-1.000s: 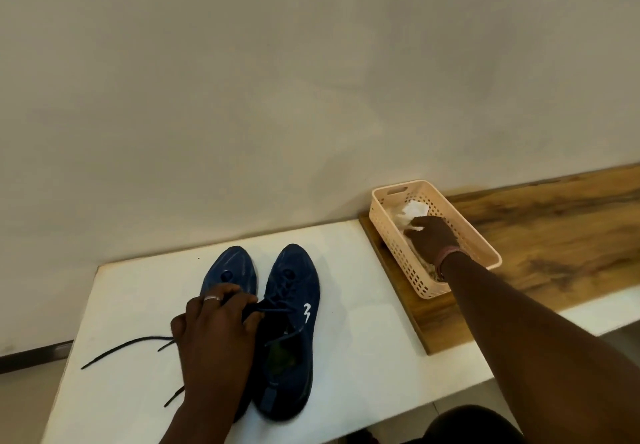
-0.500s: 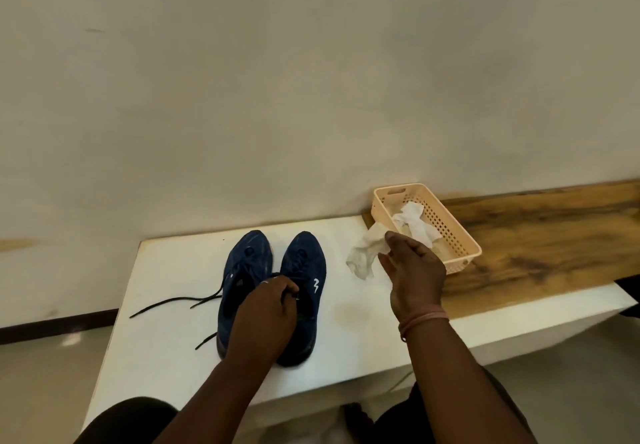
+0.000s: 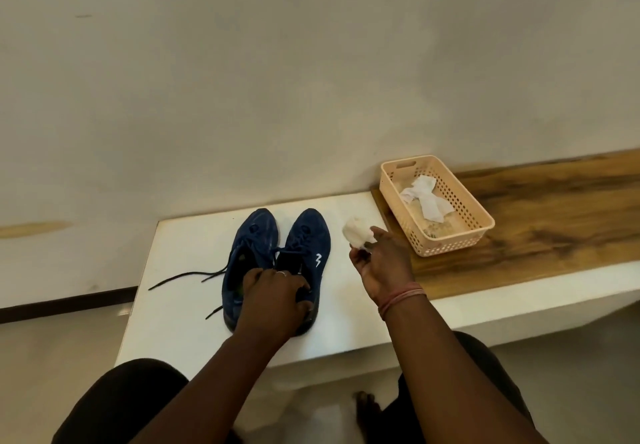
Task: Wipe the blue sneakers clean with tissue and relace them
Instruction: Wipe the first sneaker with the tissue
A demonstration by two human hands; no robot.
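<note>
Two blue sneakers stand side by side on the white bench (image 3: 180, 312), toes toward the wall: the left sneaker (image 3: 254, 239) and the right sneaker (image 3: 310, 236) with a white logo. Dark laces (image 3: 183, 275) trail loose to the left. My left hand (image 3: 273, 296) rests over the heels and grips the collar of the right sneaker. My right hand (image 3: 382, 260) hovers just right of the shoes, shut on a crumpled white tissue (image 3: 356, 230).
A peach plastic basket (image 3: 481, 227) with more white tissue (image 3: 426, 198) sits on the wooden slab (image 3: 554, 222) at the right. A plain wall stands close behind the bench. My knees and a bare foot show below the bench's front edge.
My right hand has drawn the tissue out of the basket, bunched it up and brought it left toward the shoes. My left hand stays on the sneakers.
</note>
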